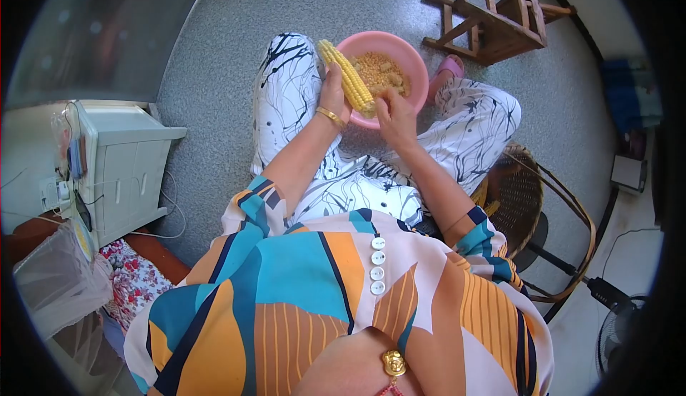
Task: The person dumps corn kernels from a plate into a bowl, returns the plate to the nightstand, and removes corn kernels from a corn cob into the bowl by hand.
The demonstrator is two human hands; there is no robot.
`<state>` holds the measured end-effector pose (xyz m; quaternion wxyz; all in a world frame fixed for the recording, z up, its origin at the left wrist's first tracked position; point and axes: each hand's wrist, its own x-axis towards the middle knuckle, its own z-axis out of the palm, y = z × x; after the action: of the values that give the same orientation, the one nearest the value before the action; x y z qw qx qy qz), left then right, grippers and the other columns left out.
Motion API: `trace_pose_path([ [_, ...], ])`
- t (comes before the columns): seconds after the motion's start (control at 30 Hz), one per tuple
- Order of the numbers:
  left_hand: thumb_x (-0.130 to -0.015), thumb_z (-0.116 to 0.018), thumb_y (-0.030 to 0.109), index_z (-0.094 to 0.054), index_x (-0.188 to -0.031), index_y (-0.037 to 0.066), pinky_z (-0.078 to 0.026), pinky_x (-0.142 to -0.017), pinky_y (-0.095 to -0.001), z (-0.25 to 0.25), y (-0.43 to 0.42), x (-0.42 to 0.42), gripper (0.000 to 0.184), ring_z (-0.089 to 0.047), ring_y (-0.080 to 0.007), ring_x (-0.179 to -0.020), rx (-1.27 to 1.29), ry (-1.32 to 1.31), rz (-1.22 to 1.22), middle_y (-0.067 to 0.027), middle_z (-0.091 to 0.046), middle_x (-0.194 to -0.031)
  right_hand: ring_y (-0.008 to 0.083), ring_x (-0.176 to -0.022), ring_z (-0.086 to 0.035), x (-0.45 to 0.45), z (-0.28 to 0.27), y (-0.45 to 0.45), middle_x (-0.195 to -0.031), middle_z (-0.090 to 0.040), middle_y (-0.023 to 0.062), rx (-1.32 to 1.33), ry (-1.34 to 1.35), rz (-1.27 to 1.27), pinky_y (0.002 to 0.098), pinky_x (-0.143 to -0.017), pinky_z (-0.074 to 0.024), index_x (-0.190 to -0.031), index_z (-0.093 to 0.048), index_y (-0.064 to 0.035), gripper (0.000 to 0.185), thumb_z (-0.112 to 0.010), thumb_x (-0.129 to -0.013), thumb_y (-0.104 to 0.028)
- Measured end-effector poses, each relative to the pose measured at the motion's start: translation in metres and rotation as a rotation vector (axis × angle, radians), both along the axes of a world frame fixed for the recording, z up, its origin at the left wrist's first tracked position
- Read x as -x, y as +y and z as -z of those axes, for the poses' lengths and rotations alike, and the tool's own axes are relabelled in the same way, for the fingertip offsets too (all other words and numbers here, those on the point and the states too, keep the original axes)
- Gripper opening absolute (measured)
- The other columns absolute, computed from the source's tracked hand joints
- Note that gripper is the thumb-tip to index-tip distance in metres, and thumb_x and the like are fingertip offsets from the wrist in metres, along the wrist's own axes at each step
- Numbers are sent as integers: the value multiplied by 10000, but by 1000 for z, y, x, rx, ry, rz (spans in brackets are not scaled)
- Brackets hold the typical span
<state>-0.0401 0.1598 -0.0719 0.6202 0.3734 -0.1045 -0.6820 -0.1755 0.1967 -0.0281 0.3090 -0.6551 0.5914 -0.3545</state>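
A yellow corn cob (346,78) is held at a slant over the left part of a pink basin (416,60). My left hand (334,94), with a gold bangle at the wrist, is closed round the cob from its left side. My right hand (395,115) is by the cob's lower end, its fingers bent and pinched together; whatever they may hold is too small to name. Loose corn kernels (379,73) and some pale bits lie in the basin between my knees.
A wooden stool (489,21) lies on its side beyond the basin. On the right stands a wicker basket (518,192) with a long handle, near a fan (620,332). At the left is a pale plastic cabinet (128,174) with cables.
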Motion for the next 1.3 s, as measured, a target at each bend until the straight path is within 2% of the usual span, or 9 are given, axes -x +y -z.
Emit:
trace_pose_path([
  [0.1, -880, -371, 468, -438, -1070, 71, -461, -777, -388, -2, 1, 1, 445, -535, -226, -839, -21, -14, 1, -97, -524, -905, 200, -574, -545, -1, -3, 2, -647, -552, 113, -27, 33, -91, 293, -549, -426, -803, -530, -10, 106, -538, -776, -113],
  [0.3, -900, -340, 438, -424, -1114, 75, -445, -810, -412, 3, 0, -2, 430, -529, -248, -882, -20, 139, 29, -117, -526, -946, 167, -569, -535, -2, 4, 0, -634, -541, 99, 53, -51, -38, 279, -537, -424, -797, -527, -7, 95, -548, -772, -96],
  [0.4, -895, -356, 434, -424, -1123, 83, -440, -822, -409, -1, 0, 0, 424, -537, -251, -908, -59, 142, 17, -116, -530, -962, 258, -612, -557, -1, -2, -1, -683, -547, 131, 42, -119, 14, 334, -572, -436, -782, -494, -4, 113, -556, -750, -93],
  [0.5, -887, -391, 421, -423, -1135, 92, -435, -833, -411, 3, 0, -1, 413, -543, -256, -925, -10, 128, 46, -111, -529, -986, 277, -651, -559, 3, 3, -6, -712, -547, 137, 65, -124, 74, 352, -617, -440, -829, -501, 7, 133, -551, -753, -91],
  [0.6, -876, -433, 402, -421, -1143, 97, -432, -839, -412, 0, 2, -1, 406, -550, -261, -918, -14, 115, 59, -103, -527, -999, 296, -677, -560, 5, 10, -11, -716, -546, 145, 440, 190, 155, 373, -663, -439, -888, -518, 10, 169, -536, -763, -103],
  [0.7, -870, -455, 388, -421, -1147, 97, -431, -843, -409, -5, 3, 0, 403, -542, -259, -923, -18, 104, 45, -103, -521, -1014, 326, -727, -563, 10, 21, -11, -758, -564, 182, 111, 0, 98, 396, -706, -430, -924, -528, 9, 215, -504, -797, -162],
  [0.8, -872, -452, 388, -417, -1145, 87, -437, -834, -404, 5, 0, -1, 408, -533, -250, -916, 15, 99, 37, -108, -515, -1024, 345, -782, -570, 9, 18, -9, -807, -579, 210, -254, -116, -67, 402, -714, -429, -930, -530, 6, 282, -453, -837, -249],
  [1.0, -879, -440, 379, -409, -1133, 60, -453, -810, -394, 6, 1, -1, 408, -526, -233, -881, -17, 84, 8, -100, -507, -978, 376, -805, -570, 2, 28, -5, -819, -578, 232, -384, -84, -260, 430, -696, -422, -994, -489, -8, 345, -395, -864, -313],
  [1.3, -835, -516, 383, -430, -1096, 114, -479, -769, -378, -4, 2, -1, 384, -555, -218, -835, 25, 14, 55, -75, -535, -903, 379, -744, -577, 2, 24, -3, -774, -578, 228, -348, -29, -289, 432, -656, -429, -1049, -451, -7, 338, -395, -848, -272],
])
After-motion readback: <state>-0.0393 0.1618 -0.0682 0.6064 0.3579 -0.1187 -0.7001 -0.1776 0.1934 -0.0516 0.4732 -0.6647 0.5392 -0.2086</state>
